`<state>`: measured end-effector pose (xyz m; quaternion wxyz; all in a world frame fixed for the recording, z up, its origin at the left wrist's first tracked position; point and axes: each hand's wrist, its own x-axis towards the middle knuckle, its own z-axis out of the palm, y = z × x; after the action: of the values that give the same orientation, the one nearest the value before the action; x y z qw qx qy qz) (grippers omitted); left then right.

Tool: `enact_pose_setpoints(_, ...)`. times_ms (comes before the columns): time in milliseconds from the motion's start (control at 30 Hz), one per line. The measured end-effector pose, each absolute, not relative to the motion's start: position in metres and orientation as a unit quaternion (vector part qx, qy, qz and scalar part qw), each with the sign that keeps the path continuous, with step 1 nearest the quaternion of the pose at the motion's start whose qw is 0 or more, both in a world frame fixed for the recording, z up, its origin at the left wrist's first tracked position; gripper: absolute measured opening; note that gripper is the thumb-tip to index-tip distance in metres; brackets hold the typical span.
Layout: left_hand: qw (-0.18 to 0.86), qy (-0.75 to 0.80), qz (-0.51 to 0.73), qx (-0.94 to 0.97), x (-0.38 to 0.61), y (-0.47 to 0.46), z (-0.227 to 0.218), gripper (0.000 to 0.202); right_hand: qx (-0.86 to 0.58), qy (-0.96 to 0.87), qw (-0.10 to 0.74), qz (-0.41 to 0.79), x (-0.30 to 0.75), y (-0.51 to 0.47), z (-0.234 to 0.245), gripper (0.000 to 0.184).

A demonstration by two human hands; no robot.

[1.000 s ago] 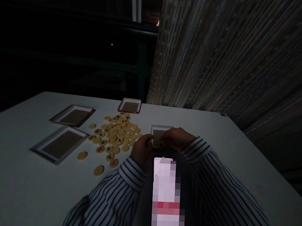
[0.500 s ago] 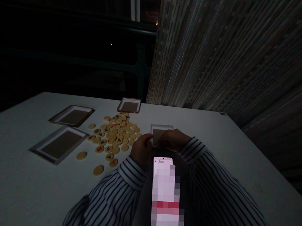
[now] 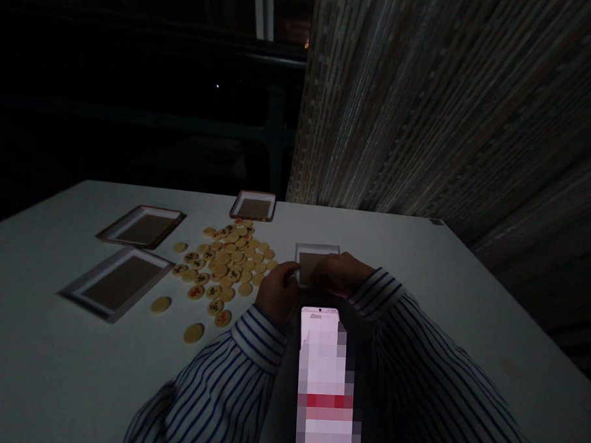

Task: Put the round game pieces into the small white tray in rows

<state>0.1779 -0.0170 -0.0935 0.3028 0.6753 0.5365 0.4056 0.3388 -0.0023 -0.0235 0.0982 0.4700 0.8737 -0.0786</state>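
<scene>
Shallow white-rimmed tray (image 3: 309,261), brown inside, open upward

A grey-brown string curtain (image 3: 379,107) hangs behind the white rectangular table (image 3: 445,274), from mid far edge past the far right corner.

Long-sleeved garment, pale whitish cloth, narrow dark-blue stripes. Behind left hand (image 3: 278,294): banded left cuff (image 3: 260,337), its stripes running round the wrist; behind right hand (image 3: 341,273), right cuff (image 3: 376,295), same pattern. Back of the cuffs, left sleeve (image 3: 224,395) and right sleeve (image 3: 431,358) widen, loose cut, stripes turning lengthwise up the forearm. Cloth gathers where it meets each band. Farther from left hand, a deep fold bunches the fabric. Inner side of right sleeve lost in shadow; stripes there hard to read. Both hands bare.
</scene>
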Motion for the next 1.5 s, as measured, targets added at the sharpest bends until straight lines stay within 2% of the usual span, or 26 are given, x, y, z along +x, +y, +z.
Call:
enact_pose_setpoints(133, 0.311, 0.532, 0.409, 0.673, 0.178, -0.016, -0.096, 0.034, 0.461, 0.877, 0.094, -0.093, 0.339, -0.002, -0.022, 0.028)
enact_pose_setpoints(433, 0.314, 0.531, 0.41, 0.672, 0.177, -0.016, -0.096, 0.034, 0.546, 0.833, 0.08, -0.049, 0.361, 0.003, -0.009, 0.028)
enact_pose_setpoints(633, 0.302, 0.534, 0.406, 0.677, 0.178, -0.018, -0.094, 0.034, 0.609, 0.782, 0.116, -0.06, 0.371, 0.001, -0.011, 0.029)
enact_pose_setpoints(933, 0.314, 0.526, 0.405, 0.679, 0.177, -0.016, -0.097, 0.034, 0.62, 0.766, 0.152, -0.073, 0.368, -0.001, -0.011, 0.028)
enact_pose_setpoints(1500, 0.291, 0.528, 0.411, 0.684, 0.178, -0.018, -0.094, 0.033, 0.613, 0.771, 0.158, -0.072, 0.371, 0.0, -0.015, 0.029)
